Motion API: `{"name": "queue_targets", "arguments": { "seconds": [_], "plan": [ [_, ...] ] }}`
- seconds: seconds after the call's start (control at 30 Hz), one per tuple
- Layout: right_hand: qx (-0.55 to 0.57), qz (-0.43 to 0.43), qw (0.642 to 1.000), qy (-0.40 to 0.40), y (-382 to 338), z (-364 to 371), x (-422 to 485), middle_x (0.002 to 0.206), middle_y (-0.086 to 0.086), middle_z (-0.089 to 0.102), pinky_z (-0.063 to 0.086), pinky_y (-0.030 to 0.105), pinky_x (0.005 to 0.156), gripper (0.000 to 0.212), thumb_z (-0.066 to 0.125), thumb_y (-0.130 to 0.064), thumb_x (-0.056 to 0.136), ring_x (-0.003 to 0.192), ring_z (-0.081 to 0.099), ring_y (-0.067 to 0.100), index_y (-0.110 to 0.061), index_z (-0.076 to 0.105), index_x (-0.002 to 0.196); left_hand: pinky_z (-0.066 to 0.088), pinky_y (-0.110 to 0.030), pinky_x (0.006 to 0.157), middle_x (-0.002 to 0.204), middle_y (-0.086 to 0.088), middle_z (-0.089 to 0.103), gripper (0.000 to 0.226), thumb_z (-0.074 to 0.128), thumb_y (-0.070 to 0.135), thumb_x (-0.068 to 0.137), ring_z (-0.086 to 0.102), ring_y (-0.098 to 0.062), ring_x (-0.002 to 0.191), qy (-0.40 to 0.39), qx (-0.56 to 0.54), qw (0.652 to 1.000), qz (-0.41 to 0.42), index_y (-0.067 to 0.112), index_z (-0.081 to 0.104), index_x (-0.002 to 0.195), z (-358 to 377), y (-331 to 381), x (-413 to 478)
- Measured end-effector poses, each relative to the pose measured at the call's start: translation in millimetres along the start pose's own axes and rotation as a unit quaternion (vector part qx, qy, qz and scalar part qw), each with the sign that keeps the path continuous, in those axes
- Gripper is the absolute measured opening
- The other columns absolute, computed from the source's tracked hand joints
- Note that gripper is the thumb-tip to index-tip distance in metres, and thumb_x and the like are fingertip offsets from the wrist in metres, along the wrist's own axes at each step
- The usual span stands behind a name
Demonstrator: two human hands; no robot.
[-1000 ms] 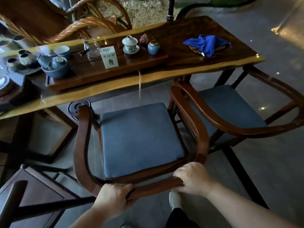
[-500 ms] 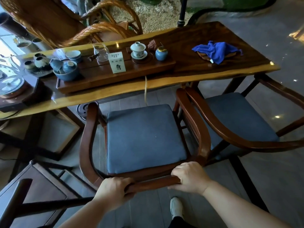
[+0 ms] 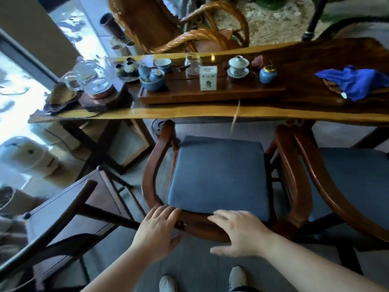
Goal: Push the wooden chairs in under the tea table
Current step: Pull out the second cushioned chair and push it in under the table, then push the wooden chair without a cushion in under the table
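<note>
A wooden armchair point(image 3: 151, 169) with a blue-grey cushion point(image 3: 219, 175) stands straight in front of me, its front arm tips at the near edge of the long tea table point(image 3: 189, 113). My left hand point(image 3: 156, 229) and my right hand point(image 3: 240, 232) lie flat on the chair's curved back rail, fingers spread and not wrapped around it. A second wooden armchair point(image 3: 315, 186) with a like cushion stands close beside it on the right, its arm touching or nearly touching the first chair's arm.
On the table sit a wooden tea tray point(image 3: 210, 94) with cups, a glass kettle point(image 3: 92, 79) and a blue cloth point(image 3: 355, 80). A dark wooden chair point(image 3: 69, 209) stands at lower left. A rattan chair point(image 3: 189, 36) is behind the table. My shoes show below.
The chair has slid forward toward the table, its arm tips now at the table edge. Both hands have let go of the back rail and lie flat with fingers spread.
</note>
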State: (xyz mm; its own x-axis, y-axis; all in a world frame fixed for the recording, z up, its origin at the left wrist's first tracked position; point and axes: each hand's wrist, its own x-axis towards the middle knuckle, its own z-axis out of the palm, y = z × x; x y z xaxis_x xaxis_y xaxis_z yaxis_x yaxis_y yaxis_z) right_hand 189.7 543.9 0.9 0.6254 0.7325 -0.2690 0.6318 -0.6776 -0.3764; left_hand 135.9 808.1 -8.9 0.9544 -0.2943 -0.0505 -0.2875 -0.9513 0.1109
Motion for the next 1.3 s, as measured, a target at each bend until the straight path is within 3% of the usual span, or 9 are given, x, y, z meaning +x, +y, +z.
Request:
{"name": "queue_targets", "arguments": {
  "seconds": [0.2,0.33,0.53,0.63,0.97,1.3],
  "plan": [
    [-0.078,-0.115,0.990,-0.001,-29,-16,69,0.149,0.010,0.039,0.037,0.043,0.105,0.091,0.031,-0.081,0.074,0.130,0.044,0.029,-0.023,0.033,0.144,0.042,-0.038,0.097,0.120,-0.002,0.064,0.073,0.071,0.055,0.065,0.057,-0.025,0.110,-0.005,0.066,0.993,-0.101,0.016,0.057,0.125,-20,-23,-31],
    [-0.110,-0.178,0.978,-0.018,-53,-23,105,0.144,0.009,0.043,0.040,0.046,0.100,0.081,0.046,-0.073,0.083,0.125,0.047,0.029,-0.022,0.033,0.143,0.044,-0.039,0.095,0.117,-0.003,0.063,0.072,0.076,0.052,0.065,0.056,-0.026,0.110,0.005,0.088,0.982,-0.167,0.015,0.058,0.123,-38,-36,-52],
    [-0.146,-0.242,0.959,-0.022,-100,-30,144,0.144,0.009,0.041,0.041,0.046,0.100,0.078,0.046,-0.069,0.086,0.126,0.045,0.029,-0.019,0.030,0.144,0.046,-0.042,0.092,0.118,-0.006,0.065,0.067,0.075,0.050,0.067,0.057,-0.029,0.111,0.016,0.138,0.964,-0.225,0.013,0.061,0.121,-72,-65,-89],
    [-0.161,-0.271,0.949,-0.021,-132,-29,165,0.140,0.009,0.044,0.042,0.046,0.098,0.075,0.049,-0.067,0.086,0.122,0.047,0.029,-0.019,0.033,0.142,0.042,-0.044,0.098,0.124,-0.007,0.062,0.067,0.071,0.052,0.072,0.054,-0.030,0.116,0.007,0.143,0.955,-0.261,0.014,0.059,0.125,-77,-89,-116],
    [-0.196,-0.291,0.936,-0.017,-234,-4,235,0.133,0.007,0.050,0.043,0.045,0.096,0.077,0.054,-0.067,0.083,0.119,0.049,0.028,-0.020,0.035,0.140,0.037,-0.044,0.103,0.130,-0.008,0.056,0.074,0.068,0.054,0.074,0.046,-0.030,0.121,-0.003,0.100,0.949,-0.300,0.014,0.049,0.132,-64,-189,-200],
    [-0.235,-0.302,0.924,-0.026,-332,33,306,0.146,0.014,0.041,0.025,0.048,0.111,0.080,0.063,-0.060,0.080,0.135,0.034,0.029,-0.019,0.035,0.143,0.035,-0.042,0.103,0.130,-0.005,0.055,0.079,0.071,0.056,0.070,0.044,-0.028,0.123,-0.014,0.052,0.944,-0.324,0.015,0.048,0.133,-33,-284,-283]
  ]
}}
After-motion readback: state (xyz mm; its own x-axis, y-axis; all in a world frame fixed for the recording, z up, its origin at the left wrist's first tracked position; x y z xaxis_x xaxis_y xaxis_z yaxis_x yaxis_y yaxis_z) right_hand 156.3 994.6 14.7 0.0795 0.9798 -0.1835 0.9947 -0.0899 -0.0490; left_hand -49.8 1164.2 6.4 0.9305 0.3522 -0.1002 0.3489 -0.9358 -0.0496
